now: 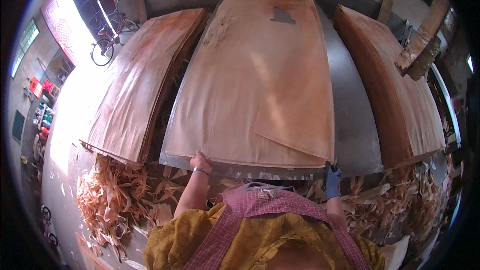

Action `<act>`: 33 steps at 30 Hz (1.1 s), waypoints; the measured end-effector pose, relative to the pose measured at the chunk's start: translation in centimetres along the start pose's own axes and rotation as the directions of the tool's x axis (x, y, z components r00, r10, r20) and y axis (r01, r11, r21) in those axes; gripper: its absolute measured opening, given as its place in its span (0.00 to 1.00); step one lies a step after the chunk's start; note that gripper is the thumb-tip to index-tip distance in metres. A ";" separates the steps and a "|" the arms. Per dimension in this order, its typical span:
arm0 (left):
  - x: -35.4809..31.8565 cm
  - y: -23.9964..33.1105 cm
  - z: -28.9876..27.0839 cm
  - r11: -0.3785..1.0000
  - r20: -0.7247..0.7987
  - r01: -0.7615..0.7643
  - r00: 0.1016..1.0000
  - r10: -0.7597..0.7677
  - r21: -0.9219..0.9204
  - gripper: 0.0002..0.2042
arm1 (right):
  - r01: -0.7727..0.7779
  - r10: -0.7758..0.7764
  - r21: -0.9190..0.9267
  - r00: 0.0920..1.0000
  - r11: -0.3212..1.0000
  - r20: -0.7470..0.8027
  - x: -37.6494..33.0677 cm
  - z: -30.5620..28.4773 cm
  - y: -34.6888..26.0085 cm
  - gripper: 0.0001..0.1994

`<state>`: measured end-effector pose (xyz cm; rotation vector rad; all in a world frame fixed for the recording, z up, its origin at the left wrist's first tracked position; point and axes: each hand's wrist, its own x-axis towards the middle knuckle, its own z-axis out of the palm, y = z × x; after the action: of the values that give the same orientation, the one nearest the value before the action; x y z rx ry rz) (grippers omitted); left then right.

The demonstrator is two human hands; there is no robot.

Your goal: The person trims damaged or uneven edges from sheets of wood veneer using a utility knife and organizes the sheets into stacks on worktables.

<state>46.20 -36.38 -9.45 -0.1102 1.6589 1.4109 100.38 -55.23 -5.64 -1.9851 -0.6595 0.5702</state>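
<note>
The fingers (199,154) of the left hand (200,163) are bent at the near edge of a wide, thin wood sheet (240,85); I cannot tell if they pinch it or only rest there. Seen from the middle of this sheet, the left hand is at 7 o'clock, and a band is around its wrist. At 5 o'clock is the right hand (332,181), in a blue and dark glove; it is at the near corner of the sheet, but its fingers are too small and dark, so I cannot tell if they are closed.

The sheet lies on a grey bench (352,100), of which a broad strip is visible at 3 o'clock. The sheet has a ragged hole toward 1 o'clock, and a slanting line runs across its surface at 5 o'clock, down toward the right hand.

At 9 o'clock stands one stack of sheets (132,80), and at 3 o'clock another, thicker stack (372,87). Torn wood scraps lie in a heap (107,192) at 8 o'clock, and more scraps (395,197) are at 4 o'clock. A bicycle (103,51) stands between 9 and 10 o'clock, behind the first stack.
</note>
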 end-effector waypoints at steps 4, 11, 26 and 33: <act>1.4 0.1 -1.0 0.999 0.056 -0.035 0.998 0.034 0.015 0.10 | 0.032 -0.062 -0.293 0.994 0.956 -0.093 0.2 -7.3 2.9 0.20; 1.3 -1.2 -0.9 0.998 0.053 0.019 0.998 -0.016 -0.060 0.16 | -0.071 -0.257 -0.664 0.887 0.744 -0.383 2.4 -19.8 16.4 0.19; -0.2 -4.0 0.8 0.996 0.360 0.085 0.930 -0.074 -0.016 0.20 | 0.144 -0.248 -0.470 0.954 0.871 -0.167 6.3 -9.6 6.6 0.26; -0.3 -2.1 -0.4 0.991 0.316 0.129 0.940 -0.130 0.024 0.19 | 0.103 -0.186 -0.562 0.978 0.821 -0.092 3.8 -1.6 -0.7 0.29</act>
<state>47.41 -37.59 -10.81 0.0098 1.3619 1.2533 104.13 -53.49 -4.77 -2.4576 -0.9572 0.1358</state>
